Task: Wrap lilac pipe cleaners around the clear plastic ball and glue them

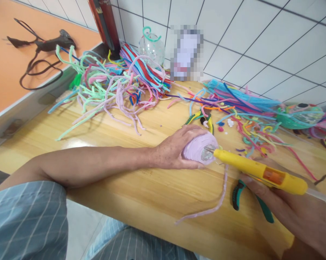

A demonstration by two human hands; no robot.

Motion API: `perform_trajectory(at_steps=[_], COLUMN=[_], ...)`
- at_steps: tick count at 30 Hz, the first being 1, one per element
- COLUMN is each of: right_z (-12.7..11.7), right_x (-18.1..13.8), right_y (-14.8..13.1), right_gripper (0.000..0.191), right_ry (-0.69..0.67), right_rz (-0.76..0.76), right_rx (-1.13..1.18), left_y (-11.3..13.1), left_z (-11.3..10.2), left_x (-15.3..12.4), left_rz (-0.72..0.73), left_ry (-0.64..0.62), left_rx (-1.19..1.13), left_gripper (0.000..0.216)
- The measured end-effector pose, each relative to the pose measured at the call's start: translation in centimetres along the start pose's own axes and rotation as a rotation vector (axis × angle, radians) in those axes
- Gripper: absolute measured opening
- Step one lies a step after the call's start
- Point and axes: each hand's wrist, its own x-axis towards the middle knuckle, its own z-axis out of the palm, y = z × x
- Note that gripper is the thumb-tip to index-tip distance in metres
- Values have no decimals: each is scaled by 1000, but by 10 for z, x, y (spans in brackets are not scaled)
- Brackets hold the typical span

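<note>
My left hand [176,148] is closed around a small rounded form wrapped in lilac pipe cleaner [196,148], its clear end facing right. In my right hand [282,202] is a yellow glue gun [249,168], its metal nozzle at the clear end of the wrapped form. I cannot tell whether the nozzle touches it. A loose lilac pipe cleaner [219,204] trails from near the form down across the table. Green-handled pliers [236,195] lie on the wood, partly hidden under my right hand.
Heaped pipe cleaners [108,86] cover the back left of the wooden table [125,187], with a blue bundle [241,97] at the back right. Yellow-handled pliers [210,121] and scraps lie beyond my left hand. A clear jar [152,48] and a blurred phone [186,52] stand by the tiled wall. A black hair dryer [57,43] lies on the orange surface.
</note>
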Motion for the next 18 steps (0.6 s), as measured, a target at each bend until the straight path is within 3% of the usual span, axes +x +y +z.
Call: perform_trajectory(at_steps=[6,14,18], right_z=[2,-1,1], right_x=[-6,-2,-5], right_y=[5,1,2], right_gripper=[19,22,34], right_ry=[46,2,7], right_rz=[-31,-49,-59], right_rx=[-28,-16,-43], left_y=[-1,-1,1], left_z=[0,1,0], left_x=[0,0,2], left_rz=[36,33,49], left_ry=[29,29,36], left_rx=[-9,-28,-8], left_gripper=[105,105,99])
